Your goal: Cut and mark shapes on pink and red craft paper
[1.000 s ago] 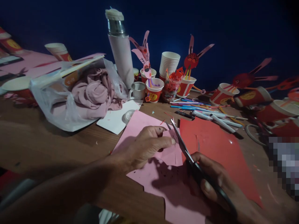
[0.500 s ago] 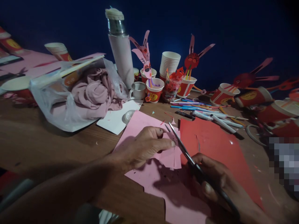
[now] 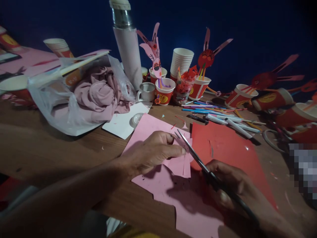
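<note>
My left hand (image 3: 156,152) pinches a small piece of pink paper (image 3: 179,165) between thumb and fingers, with a cut strip hanging at its right side. My right hand (image 3: 232,185) is closed around the dark handles of a pair of scissors (image 3: 198,160). The blades are slightly apart, their tips by the upper edge of the held piece; whether they touch it I cannot tell. Beneath both hands lies a larger pink sheet (image 3: 158,188) with a stepped edge. A red sheet (image 3: 230,148) lies beside it on the right, partly under my right hand.
A plastic bag with pink cloth (image 3: 96,94) stands on the left, near a thermos (image 3: 127,53) and a metal mug (image 3: 146,92). Paper cups with rabbit figures (image 3: 164,94) line the back. Straws and markers (image 3: 220,115) lie behind the red sheet. Paper scraps dot the table (image 3: 109,145).
The view has shifted slightly, so the objects at the back sit a little higher. Both hands keep nearly the same pose, with the scissor blades still slightly apart at the pink piece.
</note>
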The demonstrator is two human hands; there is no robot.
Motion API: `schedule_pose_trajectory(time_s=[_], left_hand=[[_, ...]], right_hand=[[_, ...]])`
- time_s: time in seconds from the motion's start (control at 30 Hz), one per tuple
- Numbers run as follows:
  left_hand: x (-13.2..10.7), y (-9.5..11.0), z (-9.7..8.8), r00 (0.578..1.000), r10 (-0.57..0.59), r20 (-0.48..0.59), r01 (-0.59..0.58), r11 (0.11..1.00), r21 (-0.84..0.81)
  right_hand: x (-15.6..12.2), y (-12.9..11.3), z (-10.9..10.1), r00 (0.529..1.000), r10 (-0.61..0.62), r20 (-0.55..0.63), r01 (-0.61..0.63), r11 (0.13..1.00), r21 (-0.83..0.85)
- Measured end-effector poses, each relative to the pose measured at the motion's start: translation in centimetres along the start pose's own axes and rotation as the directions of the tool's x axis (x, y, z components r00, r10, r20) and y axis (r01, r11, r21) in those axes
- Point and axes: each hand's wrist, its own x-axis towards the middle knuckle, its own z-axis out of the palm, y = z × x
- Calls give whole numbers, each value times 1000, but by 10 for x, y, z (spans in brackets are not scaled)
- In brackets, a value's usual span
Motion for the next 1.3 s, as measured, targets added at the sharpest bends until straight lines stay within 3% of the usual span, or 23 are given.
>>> schedule_pose_trajectory(time_s=[0.27,0.5,0.7,0.97,1.07,1.17,1.3], left_hand=[[0,-4,-4,999,-37,17,36,997,64],[1,-5,-1,998,-44,48,41,997,71],[1,-3,0,996,-53,69,49,997,51],[3,-6,1,993,-84,87,78,995,62],[2,-4,1,992,-88,96,86,996,25],[0,-4,1,991,-94,99,91,995,30],[-2,-4,5,979,-79,187,65,995,78]], right_hand=[[0,-6,-2,997,59,-39,-62,997,-55],[0,-20,-10,989,132,61,-131,991,-22],[1,-16,-13,989,122,81,-125,992,30],[0,-13,-23,983,150,109,-147,989,-29],[1,-17,-26,990,104,96,-99,993,-63],[5,-21,-30,1000,-22,-6,22,999,-44],[11,-21,-30,974,-196,-114,199,980,13]])
